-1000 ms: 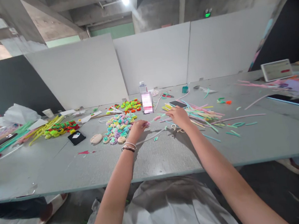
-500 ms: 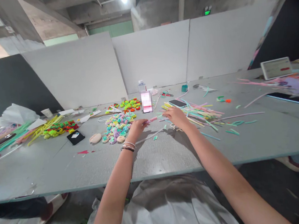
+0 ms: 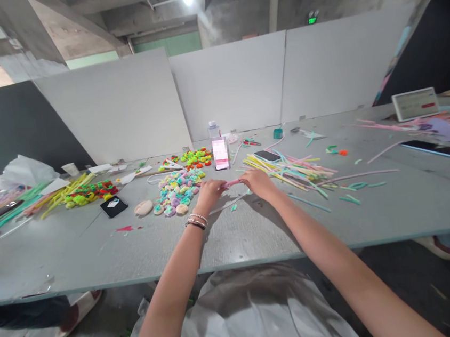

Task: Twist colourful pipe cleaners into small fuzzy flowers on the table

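Note:
Between my two hands a short pink pipe cleaner (image 3: 233, 182) is stretched roughly level above the table. My left hand (image 3: 211, 191), with bracelets at the wrist, pinches its left end. The other end is in the closed fingers of my right hand (image 3: 259, 182). Left of my left hand lies a heap of small pastel fuzzy twists (image 3: 181, 188). A bundle of loose pastel pipe cleaners (image 3: 301, 171) spreads out beyond my right hand. Beneath my hands lie a pale pipe cleaner (image 3: 229, 205) and small green snippets (image 3: 234, 208).
A bottle (image 3: 213, 129) stands behind a lit phone (image 3: 221, 154). Another phone (image 3: 267, 156) lies by the bundle, and a third (image 3: 438, 148) at the right. A black square item (image 3: 113, 206) and red-green pieces (image 3: 93, 193) lie left. White panels (image 3: 232, 87) close off the back.
My right hand has moved slightly left and down, closing on the right end of the pink pipe cleaner. My left hand has shifted slightly right.

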`<state>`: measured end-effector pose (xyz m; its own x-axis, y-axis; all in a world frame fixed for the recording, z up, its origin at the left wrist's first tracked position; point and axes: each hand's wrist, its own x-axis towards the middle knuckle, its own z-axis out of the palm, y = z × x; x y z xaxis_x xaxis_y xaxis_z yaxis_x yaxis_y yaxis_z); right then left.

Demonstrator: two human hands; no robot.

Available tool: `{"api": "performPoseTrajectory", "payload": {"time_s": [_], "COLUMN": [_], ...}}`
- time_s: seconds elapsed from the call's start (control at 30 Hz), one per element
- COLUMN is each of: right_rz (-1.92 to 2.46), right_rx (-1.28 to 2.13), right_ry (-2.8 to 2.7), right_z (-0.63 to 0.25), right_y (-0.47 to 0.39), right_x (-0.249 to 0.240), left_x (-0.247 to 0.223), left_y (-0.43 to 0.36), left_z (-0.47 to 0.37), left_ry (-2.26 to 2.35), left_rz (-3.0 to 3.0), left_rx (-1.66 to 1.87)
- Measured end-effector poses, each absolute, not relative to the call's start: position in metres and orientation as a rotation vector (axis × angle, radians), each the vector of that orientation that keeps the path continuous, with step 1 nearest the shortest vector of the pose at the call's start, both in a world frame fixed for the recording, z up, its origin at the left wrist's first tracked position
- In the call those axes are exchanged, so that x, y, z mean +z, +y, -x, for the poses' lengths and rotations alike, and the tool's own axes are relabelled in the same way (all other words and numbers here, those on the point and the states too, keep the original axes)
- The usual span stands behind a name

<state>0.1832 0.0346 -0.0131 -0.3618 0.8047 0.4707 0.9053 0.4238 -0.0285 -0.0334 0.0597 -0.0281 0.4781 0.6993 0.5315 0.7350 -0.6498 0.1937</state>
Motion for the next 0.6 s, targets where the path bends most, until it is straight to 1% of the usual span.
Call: {"api": "performPoseTrajectory", "payload": {"time_s": [0.07, 0.13, 0.27, 0.33, 0.6], "right_rz": [1.527, 1.62, 1.725, 1.734, 1.736], "right_rx": [-0.319, -0.297, -0.248, -0.234, -0.217], "right_ry": [-2.177, -2.088, -2.042, -2.046, -1.963], "right_z": [-0.188, -0.192, -0.195, -0.196, -0.212], "right_y": [0.033, 0.031, 0.029, 0.03, 0.035], "right_x": [-0.009, -0.006, -0.005, -0.006, -0.005], "left_x": [-0.028, -0.031, -0.048, -0.055, -0.055], "left_y": [0.06, 0.063, 0.073, 0.078, 0.08], "left_z": [0.036, 0.041, 0.047, 0.049, 0.05], "left_ry": [-1.321, -1.353, -1.359, -1.373, -1.472], "left_rz": [2.554, 2.531, 2.651, 2.669, 2.541], "left_rx": [-0.952, -0.926, -0.668, -0.604, -0.68]}}
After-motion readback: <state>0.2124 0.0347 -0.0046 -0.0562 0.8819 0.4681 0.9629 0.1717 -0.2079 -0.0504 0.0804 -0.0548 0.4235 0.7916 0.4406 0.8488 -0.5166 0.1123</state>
